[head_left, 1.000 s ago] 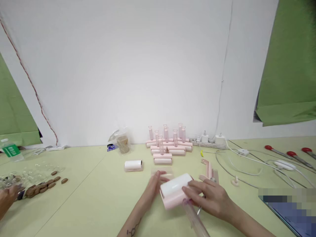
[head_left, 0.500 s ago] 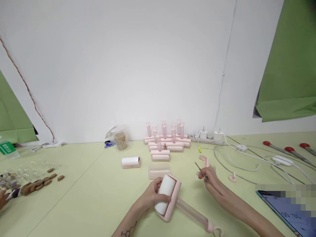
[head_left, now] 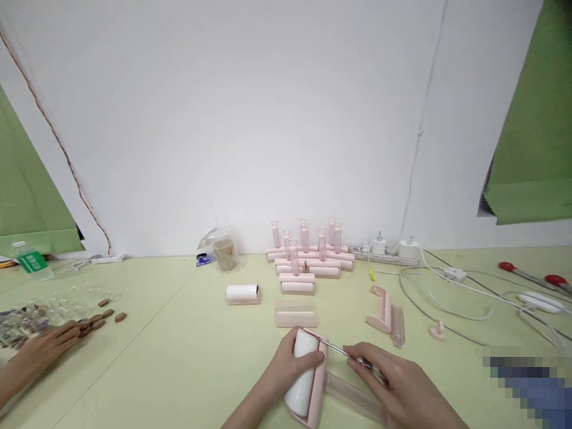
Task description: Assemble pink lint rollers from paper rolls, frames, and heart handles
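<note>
My left hand (head_left: 295, 366) is closed around the head of a pink lint roller (head_left: 318, 381), with its thumb over the white roll (head_left: 302, 387). The roller's clear pink handle (head_left: 351, 398) slants down to the right, its end hidden behind my right hand (head_left: 384, 378). In that hand is a slim, pointed metal tool (head_left: 336, 348); I cannot tell its exact kind. Its tip meets the top end of the roller, by the gap between the roll and the pink frame. Straight ahead lies a clear pinkish cover (head_left: 295, 314).
Several assembled lint rollers (head_left: 297, 283) stand by the wall. A white roll (head_left: 242, 293) lies left of centre. Right are a pink frame (head_left: 381, 310) with a handle, a hook piece (head_left: 437, 330), cables and red-ended tools (head_left: 513, 268). Another person's hand (head_left: 53, 342) touches brown pieces at left.
My right hand has moved left and down, bringing the metal tool's tip to the roller's top end. The roller is turned more upright. The other person's hand has reached further in.
</note>
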Motion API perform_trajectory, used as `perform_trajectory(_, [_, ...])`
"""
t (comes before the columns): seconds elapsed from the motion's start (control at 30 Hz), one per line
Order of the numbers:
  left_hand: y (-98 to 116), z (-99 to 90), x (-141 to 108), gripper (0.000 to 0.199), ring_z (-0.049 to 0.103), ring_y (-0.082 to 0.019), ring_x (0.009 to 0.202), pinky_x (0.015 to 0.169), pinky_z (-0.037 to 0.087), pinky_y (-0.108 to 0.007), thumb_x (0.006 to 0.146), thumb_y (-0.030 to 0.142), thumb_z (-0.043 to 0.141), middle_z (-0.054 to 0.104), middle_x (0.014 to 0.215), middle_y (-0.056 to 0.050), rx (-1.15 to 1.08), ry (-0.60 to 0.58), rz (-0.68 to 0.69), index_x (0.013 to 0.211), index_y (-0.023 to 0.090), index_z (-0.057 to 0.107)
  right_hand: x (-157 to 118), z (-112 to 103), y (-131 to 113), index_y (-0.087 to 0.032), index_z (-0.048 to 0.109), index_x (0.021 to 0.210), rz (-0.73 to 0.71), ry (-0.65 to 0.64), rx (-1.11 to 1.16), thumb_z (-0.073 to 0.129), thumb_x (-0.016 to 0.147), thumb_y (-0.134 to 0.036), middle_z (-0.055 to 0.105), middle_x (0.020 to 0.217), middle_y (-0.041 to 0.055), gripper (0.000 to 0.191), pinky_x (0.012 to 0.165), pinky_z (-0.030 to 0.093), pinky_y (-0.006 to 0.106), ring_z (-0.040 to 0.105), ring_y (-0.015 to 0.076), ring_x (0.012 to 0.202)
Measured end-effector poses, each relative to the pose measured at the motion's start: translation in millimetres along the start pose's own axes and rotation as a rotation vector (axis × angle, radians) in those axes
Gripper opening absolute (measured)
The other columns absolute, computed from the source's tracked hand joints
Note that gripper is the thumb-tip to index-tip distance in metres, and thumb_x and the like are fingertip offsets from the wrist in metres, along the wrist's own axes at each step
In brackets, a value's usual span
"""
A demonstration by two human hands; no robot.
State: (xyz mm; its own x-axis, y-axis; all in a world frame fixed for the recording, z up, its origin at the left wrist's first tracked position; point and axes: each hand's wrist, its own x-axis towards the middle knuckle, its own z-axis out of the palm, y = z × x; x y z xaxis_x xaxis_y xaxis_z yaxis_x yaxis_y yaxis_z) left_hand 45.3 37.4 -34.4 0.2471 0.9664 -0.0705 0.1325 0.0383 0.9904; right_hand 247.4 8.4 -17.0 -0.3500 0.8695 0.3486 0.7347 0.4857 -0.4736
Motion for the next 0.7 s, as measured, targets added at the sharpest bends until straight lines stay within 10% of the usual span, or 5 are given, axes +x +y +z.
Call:
perform_trajectory(0.47, [-4.7, 22.7, -8.3, 0.027, 0.042, -0.010, 0.059, 0.058, 0.035, -0.021, 0.066, 0.029, 0.060, 0.044, 0.063, 0.006, -0.120, 0.109, 0.068, 0.076, 0.020, 0.037, 17.0, 35.7, -13.4, -0.025, 0.048, 0.091, 0.016, 0.026, -0.255, 0.025, 0.084, -0.022, 0.067, 0.072, 0.0022, 0.024, 0.043, 0.042, 0.025, 0.064, 0.0200, 0.053])
perform_trajectory(0.7, [-2.4, 22.6, -7.5, 0.026, 0.040, -0.010, 0.061, 0.059, 0.033, -0.020, 0.064, 0.026, 0.061, 0.044, 0.065, 0.005, -0.101, 0.081, 0.116, 0.079, 0.019, 0.041, 13.8, 4.0, -11.9, -0.028, 0.052, 0.088, 0.019, 0.025, -0.055, 0.030, 0.087, -0.037, 0.059, 0.053, -0.0049, 0.024, 0.045, 0.039, 0.022, 0.055, 0.0145, 0.045])
